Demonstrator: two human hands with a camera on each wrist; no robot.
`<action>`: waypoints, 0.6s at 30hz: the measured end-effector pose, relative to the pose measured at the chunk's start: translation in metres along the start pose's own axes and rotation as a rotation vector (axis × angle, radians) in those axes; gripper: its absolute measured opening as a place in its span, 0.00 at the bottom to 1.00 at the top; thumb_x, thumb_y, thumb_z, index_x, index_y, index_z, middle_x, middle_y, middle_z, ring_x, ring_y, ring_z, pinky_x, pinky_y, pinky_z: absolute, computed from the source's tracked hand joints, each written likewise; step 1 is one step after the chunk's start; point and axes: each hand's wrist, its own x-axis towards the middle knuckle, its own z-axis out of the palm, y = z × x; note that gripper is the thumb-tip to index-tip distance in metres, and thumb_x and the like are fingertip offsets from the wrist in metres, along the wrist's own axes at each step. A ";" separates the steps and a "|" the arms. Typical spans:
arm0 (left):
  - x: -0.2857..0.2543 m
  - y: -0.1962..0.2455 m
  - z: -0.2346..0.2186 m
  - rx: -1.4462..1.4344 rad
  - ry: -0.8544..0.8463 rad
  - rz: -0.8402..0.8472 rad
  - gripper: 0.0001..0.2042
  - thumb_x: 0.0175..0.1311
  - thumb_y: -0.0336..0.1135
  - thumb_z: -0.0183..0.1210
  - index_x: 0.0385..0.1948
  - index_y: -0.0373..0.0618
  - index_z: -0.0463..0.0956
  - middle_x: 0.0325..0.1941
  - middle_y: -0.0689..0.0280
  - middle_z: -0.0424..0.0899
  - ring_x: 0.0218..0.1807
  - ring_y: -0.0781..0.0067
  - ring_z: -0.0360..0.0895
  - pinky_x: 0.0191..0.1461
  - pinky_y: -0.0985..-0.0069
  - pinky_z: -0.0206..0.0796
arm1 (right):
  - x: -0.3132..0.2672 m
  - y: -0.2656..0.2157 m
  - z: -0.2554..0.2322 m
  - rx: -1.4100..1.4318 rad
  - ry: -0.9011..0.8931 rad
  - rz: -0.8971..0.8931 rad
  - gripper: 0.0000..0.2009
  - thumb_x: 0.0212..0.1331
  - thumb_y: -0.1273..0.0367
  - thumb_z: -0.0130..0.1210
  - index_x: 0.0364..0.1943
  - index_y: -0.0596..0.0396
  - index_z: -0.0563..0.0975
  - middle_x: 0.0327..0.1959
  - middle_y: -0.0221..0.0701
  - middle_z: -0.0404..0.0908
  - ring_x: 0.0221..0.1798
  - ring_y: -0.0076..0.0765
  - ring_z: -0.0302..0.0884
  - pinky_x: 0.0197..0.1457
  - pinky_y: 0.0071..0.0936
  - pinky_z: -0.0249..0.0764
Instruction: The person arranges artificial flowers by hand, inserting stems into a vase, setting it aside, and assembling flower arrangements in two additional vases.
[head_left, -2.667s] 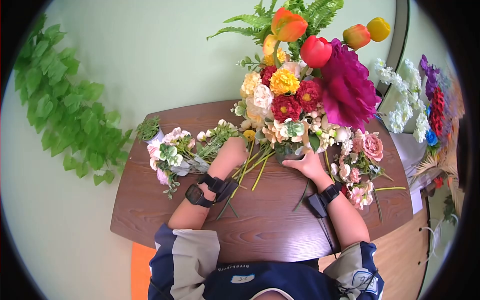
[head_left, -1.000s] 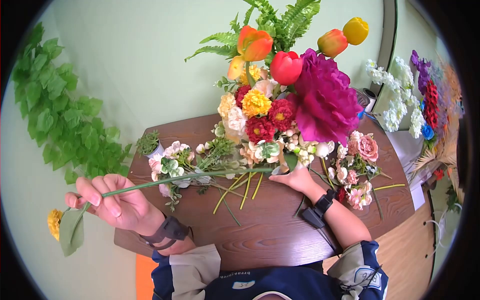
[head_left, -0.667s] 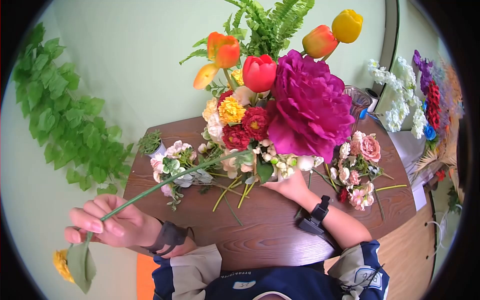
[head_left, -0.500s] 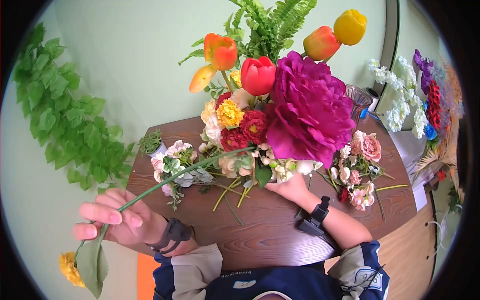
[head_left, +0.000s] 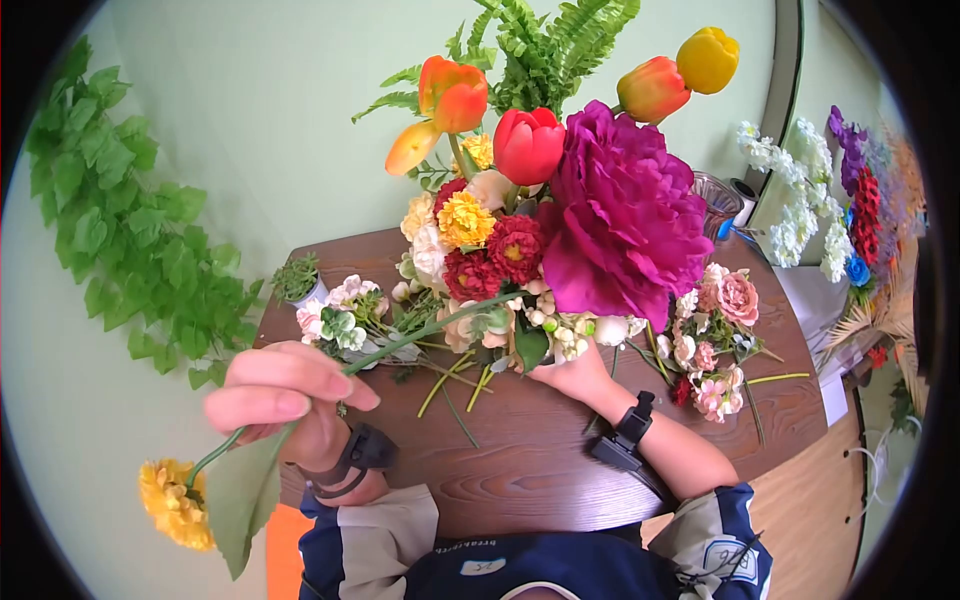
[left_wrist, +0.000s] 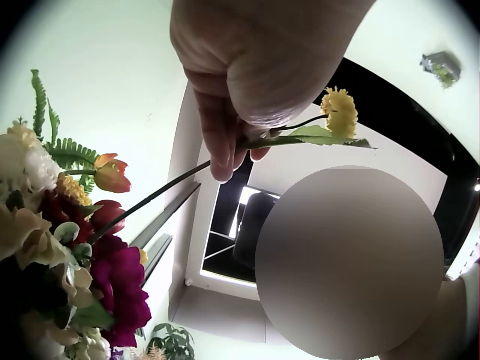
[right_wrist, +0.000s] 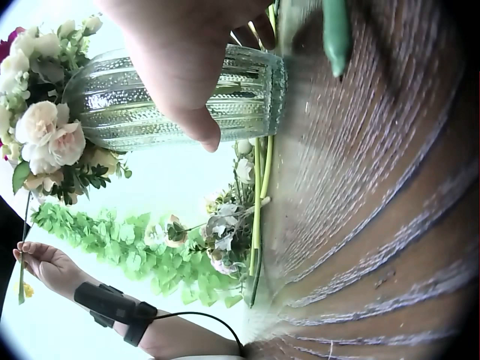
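Observation:
My left hand (head_left: 300, 400) pinches the green stem of a yellow flower (head_left: 178, 503) left of the table, its bloom hanging down beside a broad leaf (head_left: 243, 495). The stem's far end meets the front of the bouquet (head_left: 515, 245). In the left wrist view the stem (left_wrist: 169, 185) runs from my fingers to the blooms. My right hand (head_left: 580, 378) is below the bouquet; in the right wrist view it grips the ribbed glass vase (right_wrist: 247, 97) around its side. A large magenta bloom (head_left: 630, 215), tulips and a fern rise from the vase.
Pink and white flowers lie on the table (head_left: 500, 460) at left and right (head_left: 738, 298), with loose stems (head_left: 447, 385) near the vase. A small potted plant (head_left: 297, 278) stands back left, and an empty glass (head_left: 715, 195) back right. Ivy (head_left: 130, 230) hangs on the left wall.
My left hand has left the tabletop with the yellow flower, swung out left, and lately moved right and up. The bouquet has shifted left and tilted toward me, my right hand staying at its base.

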 end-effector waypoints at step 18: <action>0.008 -0.024 0.022 -0.071 -0.545 -0.437 0.15 0.48 0.25 0.55 0.41 0.40 0.77 0.47 0.59 0.81 0.46 0.61 0.77 0.49 0.71 0.68 | -0.003 0.001 -0.003 -0.053 -0.029 0.051 0.33 0.38 0.61 0.71 0.50 0.58 0.69 0.46 0.38 0.75 0.48 0.42 0.75 0.53 0.33 0.70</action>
